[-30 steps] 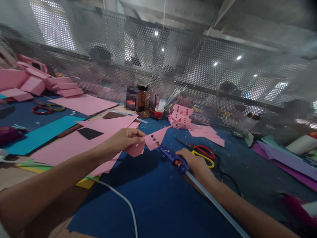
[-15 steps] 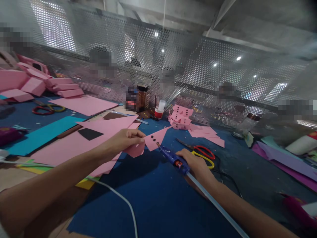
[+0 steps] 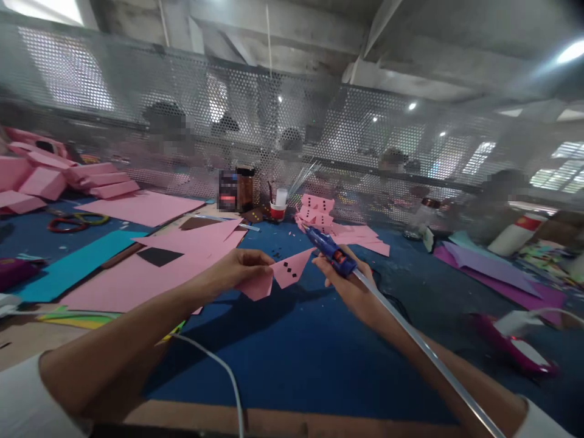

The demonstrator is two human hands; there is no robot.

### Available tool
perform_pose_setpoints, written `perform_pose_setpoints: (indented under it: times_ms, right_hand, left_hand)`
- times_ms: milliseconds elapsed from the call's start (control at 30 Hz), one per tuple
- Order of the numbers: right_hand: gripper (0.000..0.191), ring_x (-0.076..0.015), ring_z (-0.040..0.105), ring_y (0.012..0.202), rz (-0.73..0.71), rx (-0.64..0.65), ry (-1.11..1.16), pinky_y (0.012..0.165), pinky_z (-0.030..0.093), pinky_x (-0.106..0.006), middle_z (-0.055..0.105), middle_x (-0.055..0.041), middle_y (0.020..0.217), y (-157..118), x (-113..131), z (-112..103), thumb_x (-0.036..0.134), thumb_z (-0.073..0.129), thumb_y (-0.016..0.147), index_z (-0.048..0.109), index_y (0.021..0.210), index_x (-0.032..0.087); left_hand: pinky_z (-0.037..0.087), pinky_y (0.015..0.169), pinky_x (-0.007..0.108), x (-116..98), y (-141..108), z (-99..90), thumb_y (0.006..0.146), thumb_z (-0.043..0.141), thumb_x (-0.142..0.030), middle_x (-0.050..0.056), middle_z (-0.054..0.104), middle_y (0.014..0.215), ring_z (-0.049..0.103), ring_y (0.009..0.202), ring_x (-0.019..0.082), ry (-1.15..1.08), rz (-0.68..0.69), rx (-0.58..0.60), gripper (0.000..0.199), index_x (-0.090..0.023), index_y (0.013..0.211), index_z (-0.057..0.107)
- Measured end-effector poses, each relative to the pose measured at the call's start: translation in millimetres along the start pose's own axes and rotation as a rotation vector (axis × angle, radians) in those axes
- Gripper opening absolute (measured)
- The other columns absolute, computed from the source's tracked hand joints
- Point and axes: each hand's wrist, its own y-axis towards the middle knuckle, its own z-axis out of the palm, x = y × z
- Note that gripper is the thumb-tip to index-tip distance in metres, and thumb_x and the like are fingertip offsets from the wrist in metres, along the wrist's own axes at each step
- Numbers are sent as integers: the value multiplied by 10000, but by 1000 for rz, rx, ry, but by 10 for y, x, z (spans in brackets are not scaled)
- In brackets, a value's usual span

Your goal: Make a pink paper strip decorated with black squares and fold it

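Between its thumb and fingers my left hand (image 3: 249, 267) pinches a folded pink paper piece (image 3: 292, 271) that carries several small black squares. My right hand (image 3: 349, 271) is wrapped round a blue glue gun (image 3: 331, 250), from whose rear a long clear glue stick (image 3: 410, 328) runs down to the right. The gun's tip points up and left, above the paper's right corner. A finger of my right hand is close to that corner; whether they touch I cannot tell. Behind the gun stand folded pink pieces with black dots (image 3: 317, 210).
Pink sheets (image 3: 104, 283) and a teal strip (image 3: 77, 264) lie left on the blue table (image 3: 283, 371). A cup (image 3: 278, 205) and jar (image 3: 245, 187) stand at the back before a perforated screen. Purple sheets (image 3: 493, 271) and a magenta device (image 3: 515, 347) lie right. A white cable crosses the front.
The glue gun has moved up and away from the black squares, with its tip now raised. The pink paper shows one more black square clearly. The camera view has shifted.
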Motion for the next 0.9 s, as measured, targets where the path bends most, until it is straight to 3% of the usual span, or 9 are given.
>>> perform_pose_setpoints:
  times_ms: [233,467,633,900]
  right_hand:
    - [202,-154,586,639,-69,-39,-42,601,455,-251,633,-20,758,-139,223,-198,348,581,888,624,1017,199]
    - [124,-152,591,570,-28,55,-269,535,402,-208,592,31,625,-124,55,-196,230,551,864,622,966,229]
    - [135,-140,588,543,-17,68,-294,516,390,-197,603,38,629,-128,-6,-179,223,533,873,608,985,242]
    - [98,-141,574,544,7,17,-248,530,406,-214,592,33,633,-62,-93,-245,248,516,880,592,938,226]
  left_hand:
    - [386,509,223,-57,123,261,698,756,-445,12,679,683,570,567,130,151,91,33,321,-154,821,698]
    - [405,578,251,-10,134,400,777,684,-499,41,695,760,590,665,167,395,236,5,365,-156,897,714]
    - [430,606,261,65,156,359,788,662,-505,42,715,772,619,701,190,506,264,-22,351,-176,891,730]
    - [460,744,292,-13,66,141,786,646,-454,37,752,864,654,827,230,556,255,-119,285,-205,876,752]
